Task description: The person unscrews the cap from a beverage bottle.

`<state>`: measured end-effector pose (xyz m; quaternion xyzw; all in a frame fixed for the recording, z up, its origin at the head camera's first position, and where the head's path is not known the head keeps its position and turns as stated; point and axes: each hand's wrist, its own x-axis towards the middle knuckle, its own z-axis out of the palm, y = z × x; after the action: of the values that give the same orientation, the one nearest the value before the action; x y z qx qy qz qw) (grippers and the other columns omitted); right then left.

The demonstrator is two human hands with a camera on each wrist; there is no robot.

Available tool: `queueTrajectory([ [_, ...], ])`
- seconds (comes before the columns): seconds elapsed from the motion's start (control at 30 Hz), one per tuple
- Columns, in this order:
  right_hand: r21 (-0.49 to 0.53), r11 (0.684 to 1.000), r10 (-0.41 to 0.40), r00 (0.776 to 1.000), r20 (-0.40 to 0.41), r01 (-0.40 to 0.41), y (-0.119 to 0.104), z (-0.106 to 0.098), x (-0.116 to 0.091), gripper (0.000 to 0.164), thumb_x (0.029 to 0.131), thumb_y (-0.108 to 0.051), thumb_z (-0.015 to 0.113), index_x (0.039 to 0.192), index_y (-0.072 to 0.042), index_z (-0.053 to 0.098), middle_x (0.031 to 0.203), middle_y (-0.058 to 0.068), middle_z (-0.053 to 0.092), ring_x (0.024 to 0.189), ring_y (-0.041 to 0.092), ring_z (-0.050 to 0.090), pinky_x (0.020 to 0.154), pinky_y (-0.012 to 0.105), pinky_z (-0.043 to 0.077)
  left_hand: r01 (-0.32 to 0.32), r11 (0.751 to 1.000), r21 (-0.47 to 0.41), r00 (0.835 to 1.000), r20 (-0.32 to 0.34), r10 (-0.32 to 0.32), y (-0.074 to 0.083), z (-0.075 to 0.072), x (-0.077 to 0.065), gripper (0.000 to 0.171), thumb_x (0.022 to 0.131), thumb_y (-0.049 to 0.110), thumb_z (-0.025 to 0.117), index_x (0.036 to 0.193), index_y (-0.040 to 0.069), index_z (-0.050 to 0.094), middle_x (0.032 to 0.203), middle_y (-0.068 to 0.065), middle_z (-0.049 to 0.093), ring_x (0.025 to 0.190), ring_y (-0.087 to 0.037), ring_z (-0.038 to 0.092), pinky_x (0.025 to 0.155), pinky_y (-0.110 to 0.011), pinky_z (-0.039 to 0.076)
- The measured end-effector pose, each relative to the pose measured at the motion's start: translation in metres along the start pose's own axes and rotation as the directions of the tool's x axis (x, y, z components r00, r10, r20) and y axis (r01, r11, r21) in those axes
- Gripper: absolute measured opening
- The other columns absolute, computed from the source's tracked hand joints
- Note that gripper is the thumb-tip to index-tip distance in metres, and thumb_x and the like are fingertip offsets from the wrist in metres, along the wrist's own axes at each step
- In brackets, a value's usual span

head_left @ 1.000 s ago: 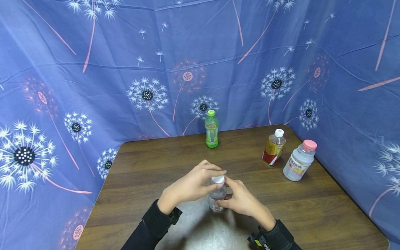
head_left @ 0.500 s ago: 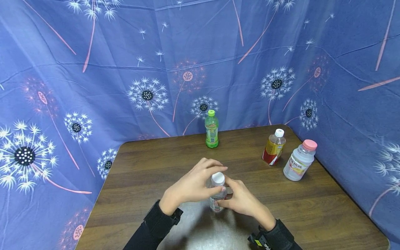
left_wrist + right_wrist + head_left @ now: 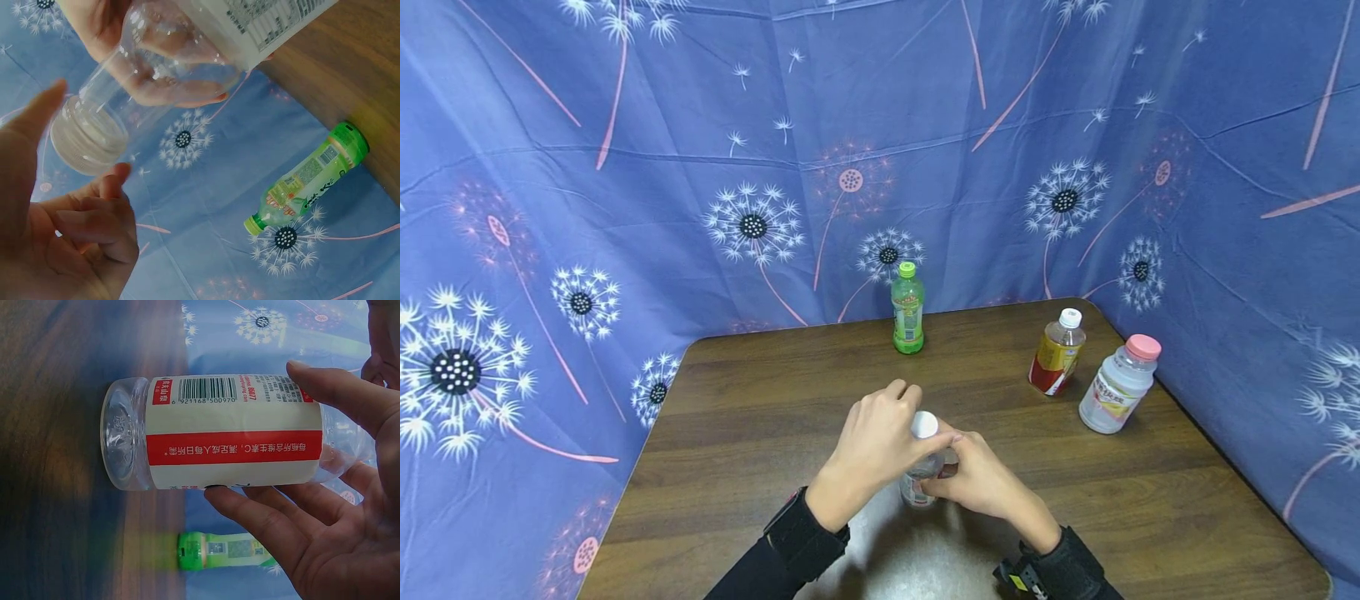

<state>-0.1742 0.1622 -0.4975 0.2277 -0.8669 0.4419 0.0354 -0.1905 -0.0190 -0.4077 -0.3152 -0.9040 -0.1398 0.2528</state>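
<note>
A clear plastic bottle (image 3: 234, 447) with a white and red label stands upright on the table in the head view. My right hand (image 3: 981, 479) grips its upper body, thumb on one side and fingers round the other. At the top is a white bottle cap (image 3: 924, 424), sitting on the neck. My left hand (image 3: 876, 437) is at this cap with its fingers curled. In the left wrist view, the left thumb and a fingertip pinch the cap (image 3: 87, 140) from opposite sides. No liquid shows inside the bottle.
A green bottle (image 3: 908, 312) stands near the table's back edge. To the right are a bottle (image 3: 1057, 354) with a yellow and red label and a white bottle (image 3: 1117, 392) with a pink cap. Blue dandelion-print cloth (image 3: 700, 100) hangs behind the wooden table (image 3: 760, 392).
My left hand has turned about the cap: its fingers, stretched out over the cap before, are now curled, and its thumb has swung right. The right hand keeps its grip on the bottle.
</note>
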Motion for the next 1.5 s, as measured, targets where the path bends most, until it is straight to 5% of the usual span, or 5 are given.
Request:
queueTrajectory([
  [0.27,0.008,1.0,-0.008,1.0,0.002,0.008,0.003,-0.001,0.0,0.067,0.076,-0.027,0.089,0.134,-0.025,0.057,0.12,-0.008,0.071,0.101,0.007,0.065,0.079,0.028,0.059,-0.059,0.987,-0.151,0.997,0.042,0.066,-0.002,-0.002,-0.002,0.034,0.084,0.043,0.081,0.088,0.012,0.068,0.084,0.003,0.059,0.066,-0.007,0.057,0.055,-0.018,0.048],
  [0.5,-0.022,0.998,-0.065,0.998,-0.007,0.065,0.005,-0.001,0.0,0.07,0.076,-0.027,0.09,0.137,-0.028,0.055,0.123,-0.009,0.07,0.108,0.008,0.066,0.084,0.029,0.058,-0.046,0.95,-0.31,0.989,0.12,0.088,-0.009,-0.008,-0.003,0.035,0.084,0.036,0.083,0.107,0.009,0.076,0.098,0.002,0.065,0.088,-0.009,0.061,0.07,-0.018,0.053],
  [0.8,0.019,0.996,-0.089,0.996,0.02,0.088,0.007,-0.001,0.0,0.072,0.08,-0.03,0.087,0.142,-0.03,0.051,0.124,-0.009,0.07,0.109,0.007,0.066,0.083,0.025,0.059,-0.065,0.88,-0.47,0.988,0.092,0.122,-0.019,-0.006,-0.003,0.04,0.082,0.029,0.086,0.114,0.007,0.077,0.097,0.001,0.069,0.089,-0.009,0.064,0.069,-0.017,0.053],
  [1.17,-0.025,0.993,-0.113,0.994,0.007,0.113,0.006,-0.001,0.001,0.069,0.08,-0.033,0.087,0.14,-0.033,0.052,0.124,-0.016,0.068,0.109,0.005,0.066,0.088,0.03,0.058,-0.238,0.807,-0.54,0.957,0.01,0.289,-0.033,0.002,0.0,0.033,0.086,0.024,0.082,0.114,0.008,0.077,0.103,0.001,0.068,0.097,-0.009,0.062,0.077,-0.017,0.052],
  [1.5,0.025,0.996,-0.088,0.996,0.027,0.087,0.007,0.0,0.0,0.075,0.081,-0.031,0.086,0.145,-0.032,0.048,0.124,-0.008,0.07,0.106,0.01,0.069,0.081,0.026,0.06,-0.232,0.789,-0.568,0.96,-0.003,0.28,-0.037,0.007,-0.003,0.031,0.086,0.026,0.082,0.114,0.013,0.077,0.104,0.002,0.066,0.097,-0.008,0.061,0.077,-0.012,0.05],
])
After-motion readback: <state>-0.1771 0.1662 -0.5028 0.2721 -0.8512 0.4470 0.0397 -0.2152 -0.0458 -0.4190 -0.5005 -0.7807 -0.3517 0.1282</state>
